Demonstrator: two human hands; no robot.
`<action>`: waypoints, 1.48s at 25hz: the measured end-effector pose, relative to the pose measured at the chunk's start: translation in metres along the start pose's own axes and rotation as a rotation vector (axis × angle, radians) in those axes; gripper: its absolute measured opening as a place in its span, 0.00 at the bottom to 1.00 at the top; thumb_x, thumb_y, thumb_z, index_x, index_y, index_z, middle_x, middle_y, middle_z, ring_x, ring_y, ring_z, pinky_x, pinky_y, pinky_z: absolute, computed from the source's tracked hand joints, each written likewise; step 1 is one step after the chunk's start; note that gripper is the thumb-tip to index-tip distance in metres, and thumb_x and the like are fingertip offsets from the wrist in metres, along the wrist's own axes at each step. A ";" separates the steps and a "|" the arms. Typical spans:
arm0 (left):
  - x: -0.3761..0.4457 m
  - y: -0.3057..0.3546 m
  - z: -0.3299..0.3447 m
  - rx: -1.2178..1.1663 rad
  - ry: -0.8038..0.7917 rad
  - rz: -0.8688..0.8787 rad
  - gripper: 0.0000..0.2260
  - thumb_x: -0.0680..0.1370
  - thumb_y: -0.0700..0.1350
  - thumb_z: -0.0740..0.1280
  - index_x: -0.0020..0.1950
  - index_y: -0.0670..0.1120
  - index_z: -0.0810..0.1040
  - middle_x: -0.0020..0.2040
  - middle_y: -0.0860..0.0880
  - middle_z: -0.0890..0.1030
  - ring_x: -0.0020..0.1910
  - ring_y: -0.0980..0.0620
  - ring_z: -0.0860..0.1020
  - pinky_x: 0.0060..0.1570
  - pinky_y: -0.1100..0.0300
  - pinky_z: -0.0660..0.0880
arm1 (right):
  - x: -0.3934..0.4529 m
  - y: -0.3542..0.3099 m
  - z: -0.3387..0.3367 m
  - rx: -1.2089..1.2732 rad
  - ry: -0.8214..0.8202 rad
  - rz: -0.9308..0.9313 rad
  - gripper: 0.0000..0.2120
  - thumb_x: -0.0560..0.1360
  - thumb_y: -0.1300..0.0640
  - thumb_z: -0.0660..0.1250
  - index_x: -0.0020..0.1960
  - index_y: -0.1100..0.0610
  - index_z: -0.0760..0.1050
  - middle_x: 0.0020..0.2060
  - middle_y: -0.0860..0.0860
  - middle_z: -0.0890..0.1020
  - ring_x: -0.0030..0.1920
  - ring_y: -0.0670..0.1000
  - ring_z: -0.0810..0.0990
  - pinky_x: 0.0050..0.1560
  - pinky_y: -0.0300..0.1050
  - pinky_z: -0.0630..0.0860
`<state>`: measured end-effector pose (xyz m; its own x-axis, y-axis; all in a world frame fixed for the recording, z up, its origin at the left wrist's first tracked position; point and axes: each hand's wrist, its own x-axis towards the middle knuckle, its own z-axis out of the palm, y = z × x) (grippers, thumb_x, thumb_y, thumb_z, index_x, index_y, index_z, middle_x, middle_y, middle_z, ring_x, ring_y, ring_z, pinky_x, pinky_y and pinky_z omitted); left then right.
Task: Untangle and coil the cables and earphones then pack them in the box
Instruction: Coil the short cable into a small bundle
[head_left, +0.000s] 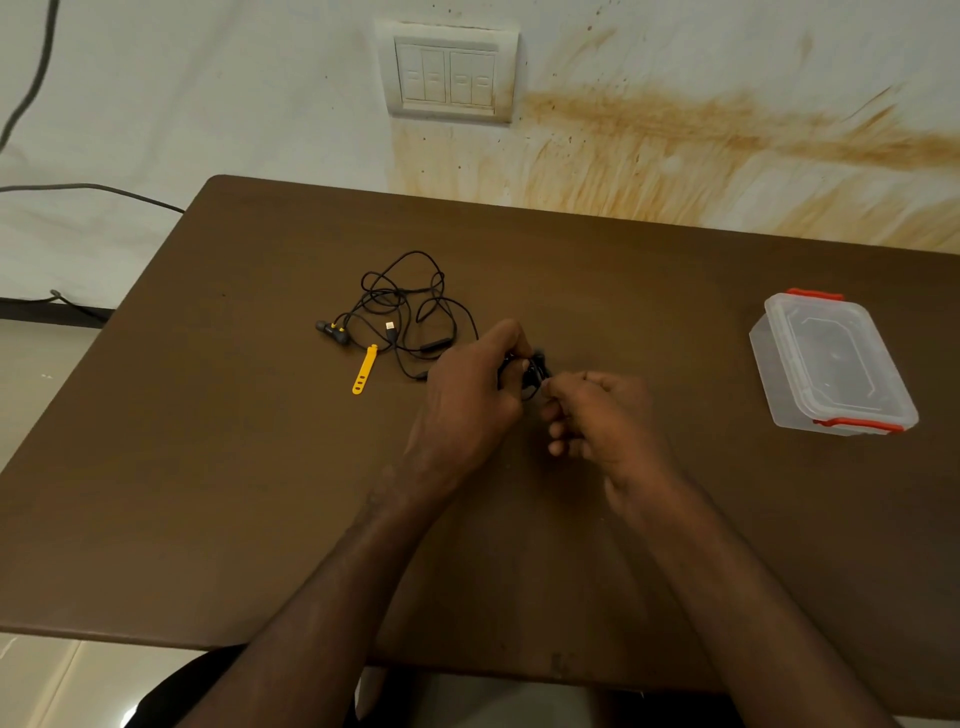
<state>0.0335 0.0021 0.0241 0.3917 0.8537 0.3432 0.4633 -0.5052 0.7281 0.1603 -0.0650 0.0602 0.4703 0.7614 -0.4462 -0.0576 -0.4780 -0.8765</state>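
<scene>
Both hands work a small black cable bundle (527, 370): the left hand (470, 395) grips it with curled fingers, and the right hand (597, 415) pinches its end. Left of the fingers, thin black earphones (400, 312) with yellow-trimmed buds lie tangled on the worktop (208, 467); well right, the clear box (831, 364) sits with red clips.

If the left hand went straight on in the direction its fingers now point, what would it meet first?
The left hand points up and right, and grips a small black coiled cable that the right hand also pinches. Past that coil, only bare brown table shows up to the stained wall, though depth is hard to judge.
</scene>
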 end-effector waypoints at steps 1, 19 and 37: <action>-0.001 0.000 0.000 0.010 -0.002 0.017 0.03 0.79 0.40 0.68 0.50 0.47 0.76 0.41 0.51 0.83 0.38 0.51 0.80 0.38 0.47 0.78 | 0.000 -0.002 -0.002 0.068 -0.037 0.067 0.05 0.76 0.59 0.71 0.43 0.59 0.82 0.33 0.53 0.82 0.30 0.48 0.78 0.31 0.43 0.77; 0.004 -0.006 -0.003 -0.032 0.165 0.000 0.05 0.79 0.36 0.69 0.48 0.46 0.77 0.44 0.61 0.81 0.41 0.59 0.79 0.37 0.59 0.74 | 0.001 -0.007 -0.009 0.460 -0.338 0.250 0.02 0.78 0.62 0.71 0.50 0.60 0.81 0.39 0.55 0.84 0.34 0.47 0.81 0.37 0.40 0.82; 0.003 -0.004 -0.002 0.001 0.155 0.043 0.03 0.80 0.37 0.69 0.49 0.44 0.78 0.41 0.60 0.79 0.37 0.55 0.79 0.36 0.54 0.76 | 0.003 -0.003 -0.006 0.304 -0.216 0.097 0.06 0.78 0.57 0.73 0.51 0.60 0.82 0.43 0.55 0.87 0.39 0.48 0.84 0.42 0.41 0.83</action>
<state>0.0309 0.0072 0.0234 0.2838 0.8407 0.4612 0.4494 -0.5414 0.7105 0.1671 -0.0641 0.0622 0.2554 0.8094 -0.5289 -0.3660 -0.4254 -0.8277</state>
